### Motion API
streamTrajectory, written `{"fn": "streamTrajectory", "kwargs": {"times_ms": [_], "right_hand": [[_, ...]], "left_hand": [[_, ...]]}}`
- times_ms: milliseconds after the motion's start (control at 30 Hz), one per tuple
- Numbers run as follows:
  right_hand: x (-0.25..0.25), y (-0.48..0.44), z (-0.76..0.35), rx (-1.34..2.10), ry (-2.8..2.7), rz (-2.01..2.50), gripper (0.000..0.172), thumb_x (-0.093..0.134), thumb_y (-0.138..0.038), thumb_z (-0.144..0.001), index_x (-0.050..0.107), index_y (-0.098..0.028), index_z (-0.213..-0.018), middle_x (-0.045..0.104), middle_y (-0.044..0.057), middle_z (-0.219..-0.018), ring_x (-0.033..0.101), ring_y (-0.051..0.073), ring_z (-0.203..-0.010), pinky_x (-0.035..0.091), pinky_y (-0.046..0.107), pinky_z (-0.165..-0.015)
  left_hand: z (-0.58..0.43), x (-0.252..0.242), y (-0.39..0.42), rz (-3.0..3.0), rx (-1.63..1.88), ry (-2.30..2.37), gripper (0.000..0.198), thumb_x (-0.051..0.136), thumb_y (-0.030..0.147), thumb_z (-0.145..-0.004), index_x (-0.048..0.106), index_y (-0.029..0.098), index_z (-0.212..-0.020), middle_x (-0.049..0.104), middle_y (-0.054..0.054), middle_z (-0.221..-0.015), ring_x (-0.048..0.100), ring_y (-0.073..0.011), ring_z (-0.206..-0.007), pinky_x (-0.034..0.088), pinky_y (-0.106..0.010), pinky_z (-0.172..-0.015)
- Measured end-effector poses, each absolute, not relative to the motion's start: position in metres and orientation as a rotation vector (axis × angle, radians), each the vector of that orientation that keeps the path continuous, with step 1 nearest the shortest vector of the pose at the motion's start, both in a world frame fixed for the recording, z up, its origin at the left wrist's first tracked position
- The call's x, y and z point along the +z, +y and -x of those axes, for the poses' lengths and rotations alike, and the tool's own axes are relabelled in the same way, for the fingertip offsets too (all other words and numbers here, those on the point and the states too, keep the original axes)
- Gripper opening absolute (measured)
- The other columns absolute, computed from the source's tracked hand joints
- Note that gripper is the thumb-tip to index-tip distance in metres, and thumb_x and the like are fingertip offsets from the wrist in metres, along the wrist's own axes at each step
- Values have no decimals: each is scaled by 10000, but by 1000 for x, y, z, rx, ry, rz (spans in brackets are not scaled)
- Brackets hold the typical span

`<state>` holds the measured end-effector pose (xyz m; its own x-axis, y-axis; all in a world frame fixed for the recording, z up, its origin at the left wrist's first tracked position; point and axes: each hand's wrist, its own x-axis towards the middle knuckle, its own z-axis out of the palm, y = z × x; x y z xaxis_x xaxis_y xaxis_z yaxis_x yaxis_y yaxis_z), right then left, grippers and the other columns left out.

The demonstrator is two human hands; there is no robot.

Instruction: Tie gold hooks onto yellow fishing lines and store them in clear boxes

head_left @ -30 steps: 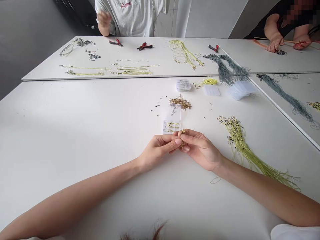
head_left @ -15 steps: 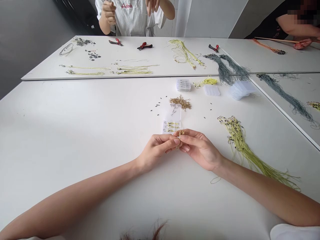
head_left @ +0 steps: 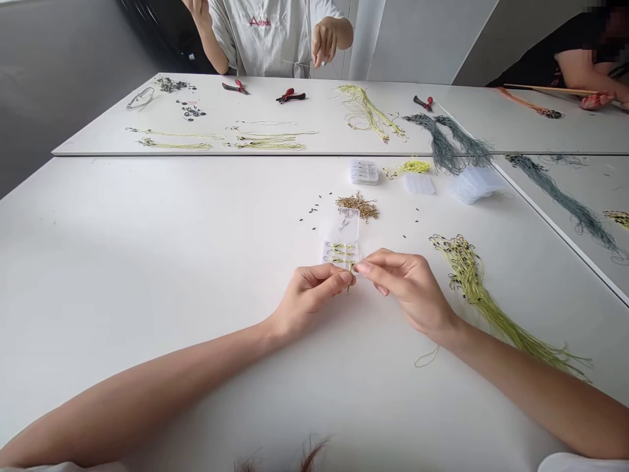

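Observation:
In front of an open clear plastic box (head_left: 327, 252), my left hand (head_left: 312, 292) is closed in a pinch on a small fishing hook rig (head_left: 350, 267) wrapped with yellow line. A bit of metal pokes out below those fingertips. My right hand (head_left: 410, 285) is also pinched, its thumb and forefinger at the yellow line on the rig's right side; what they grip is tiny and partly hidden. Several hooks with yellow line (head_left: 340, 248) lie in the box's compartments. Its raised lid (head_left: 350, 228) leans back towards a heap of gold-coloured metal swivels (head_left: 361, 204).
To the right lies a bundle of yellow-green lines with hooks (head_left: 472, 282). Behind are a closed hook box (head_left: 364, 172), clear cases (head_left: 474, 183) and grey-blue line bundles (head_left: 437, 137). Pliers (head_left: 291, 96) lie on the far table, where a co-worker's hand (head_left: 324, 42) holds thin line.
My right hand has drawn slightly right, away from my left, exposing the rig between them. The left hand keeps its pinch. The co-worker's hands have moved apart, and the view has shifted slightly.

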<state>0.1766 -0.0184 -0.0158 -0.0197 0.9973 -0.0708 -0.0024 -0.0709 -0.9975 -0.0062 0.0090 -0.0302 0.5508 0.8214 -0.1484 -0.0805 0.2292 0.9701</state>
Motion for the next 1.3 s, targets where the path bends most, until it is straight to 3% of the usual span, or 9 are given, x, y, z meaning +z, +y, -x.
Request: {"fn": "streamTrajectory", "kwargs": {"times_ms": [167,500,800,1133,1300], "right_hand": [[-20,-24,-169,1355,-1163,1198,89,715,-319,-798,767,-247,-803,605,21,-774,421,130,-604,321,321,-576],[-28,-28,-164,1614,-786,1165,111,785,-304,-719,767,-226,-796,616,8,-722,337,100,-573,272,298,-559],[-29,-28,-163,1602,-761,1151,129,785,-324,-708,747,-219,-773,621,10,-730,342,106,-578,272,292,-551],[-33,-24,-168,1619,-725,1112,109,758,-298,-748,724,-203,-788,459,-48,-580,334,96,-558,282,292,-597],[-33,-23,-168,1623,-711,1111,117,753,-303,-755,715,-197,-787,445,-55,-545,344,96,-548,280,290,-598]], "left_hand": [[7,-31,5,-1257,724,790,274,588,350,-897,623,141,-723,547,-9,-710,453,-126,-698,346,-268,-667],[7,-34,2,-1321,720,762,246,571,335,-919,639,125,-810,665,-48,-802,560,-155,-790,410,-270,-723],[5,-34,0,-1385,711,794,263,566,357,-917,636,126,-814,667,-61,-816,575,-172,-801,414,-276,-710],[7,-29,1,-1354,706,858,259,565,357,-918,629,138,-796,551,0,-738,455,-108,-688,351,-246,-642],[6,-33,2,-1357,686,855,275,595,393,-893,597,129,-817,592,-29,-768,528,-145,-743,394,-265,-663]]}}
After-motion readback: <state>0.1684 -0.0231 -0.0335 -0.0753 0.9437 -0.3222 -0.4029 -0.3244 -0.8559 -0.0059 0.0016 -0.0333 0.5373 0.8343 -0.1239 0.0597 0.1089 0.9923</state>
